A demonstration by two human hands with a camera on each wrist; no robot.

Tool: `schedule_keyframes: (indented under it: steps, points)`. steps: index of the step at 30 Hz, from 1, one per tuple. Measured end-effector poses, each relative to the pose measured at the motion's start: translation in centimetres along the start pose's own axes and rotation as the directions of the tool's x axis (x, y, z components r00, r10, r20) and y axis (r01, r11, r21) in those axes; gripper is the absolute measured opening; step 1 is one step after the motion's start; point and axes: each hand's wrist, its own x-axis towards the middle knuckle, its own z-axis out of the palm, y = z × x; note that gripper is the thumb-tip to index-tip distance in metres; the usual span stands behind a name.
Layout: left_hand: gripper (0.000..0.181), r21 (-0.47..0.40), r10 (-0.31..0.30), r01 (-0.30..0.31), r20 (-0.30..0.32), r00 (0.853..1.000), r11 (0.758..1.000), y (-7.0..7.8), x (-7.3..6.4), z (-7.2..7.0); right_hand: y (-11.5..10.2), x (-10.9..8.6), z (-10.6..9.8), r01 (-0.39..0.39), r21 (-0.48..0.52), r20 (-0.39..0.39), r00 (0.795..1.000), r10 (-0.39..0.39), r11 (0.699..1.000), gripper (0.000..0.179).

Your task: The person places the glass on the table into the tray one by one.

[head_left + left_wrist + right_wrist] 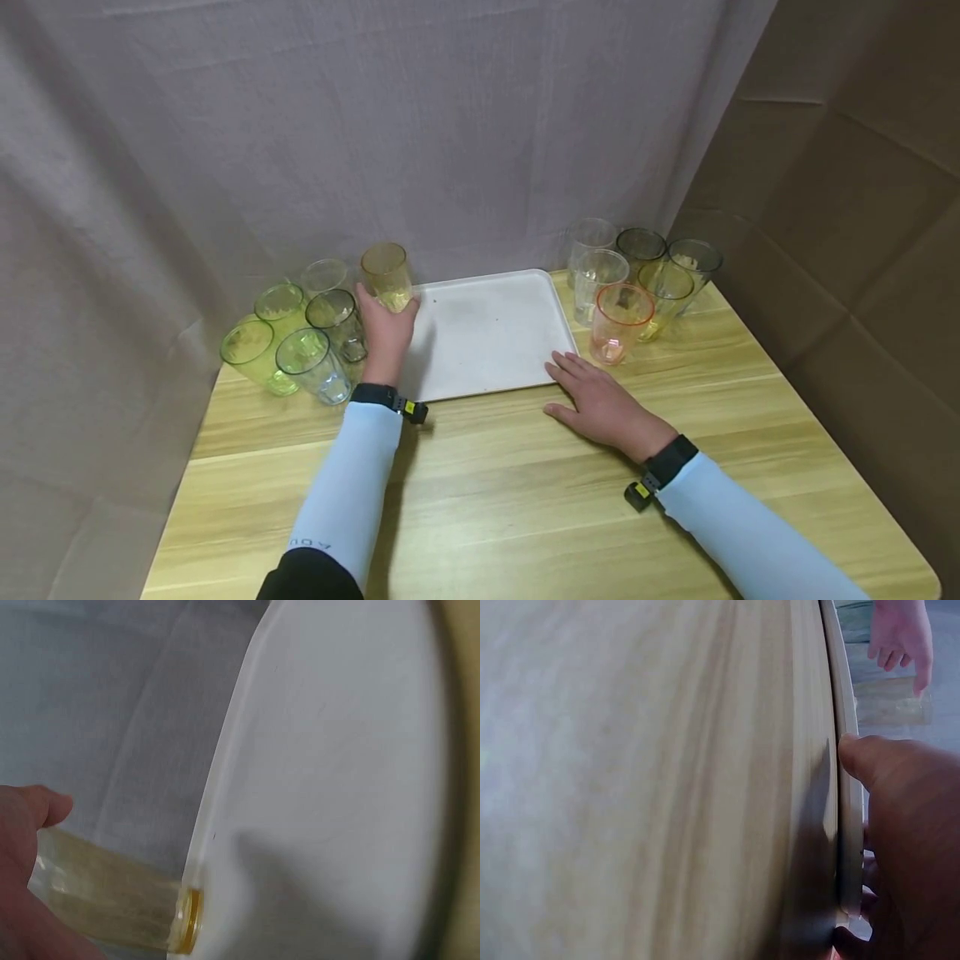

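Observation:
My left hand (387,333) holds an upright amber glass (386,268), with the thumb at its right and the fingers at its left, partly hidden. In the left wrist view, the base of this amber glass (124,896) overlaps the rim of a white rectangular tray (337,750) at its back left corner. At the tray's front right corner lies my right hand (603,408), its fingers spread and nearly straight. Its thumb touches the tray's front rim (847,795) in the right wrist view. A clear glass with a red rim (611,337) stands just beyond those fingers.
To the tray's left cluster several glasses: green (262,360), bluish (322,371), smoky grey (341,325) and clear (325,268). Several more stand on the right, including a yellow glass (663,287) and clear glass (600,279). Grey cloth (450,125) hangs behind the wooden table (510,500).

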Motion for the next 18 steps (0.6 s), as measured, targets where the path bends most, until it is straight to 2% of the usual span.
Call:
schedule_keyframes:
  steps: [3,7,11,15,18]
  points:
    - [0.114,0.019,-0.009,0.008,0.031,0.999,1.0,0.2,-2.2,-0.4,-0.1,0.0,-0.1,-0.002,0.005,-0.001,1.0,0.002,1.0,0.077]
    - [0.104,0.011,0.0,-0.001,0.11,0.994,1.0,0.4,-5.5,-1.4,0.0,0.0,-0.1,-0.001,0.005,-0.001,1.0,0.001,1.0,0.077]
    - [0.086,-0.028,0.041,-0.037,0.148,0.988,0.999,0.3,-8.8,-3.8,0.0,0.0,0.0,-0.002,0.008,0.006,1.0,0.002,1.0,0.077]
    - [0.065,-0.076,0.053,-0.044,0.13,0.99,0.996,-0.6,-11.4,-7.2,0.1,0.0,0.1,-0.001,0.008,0.005,1.0,0.001,1.0,0.077]
    - [0.049,-0.092,0.01,-0.005,0.059,0.998,0.996,-1.7,-13.1,-9.8,0.1,0.0,0.0,0.001,0.009,0.001,1.0,-0.001,1.0,0.076]
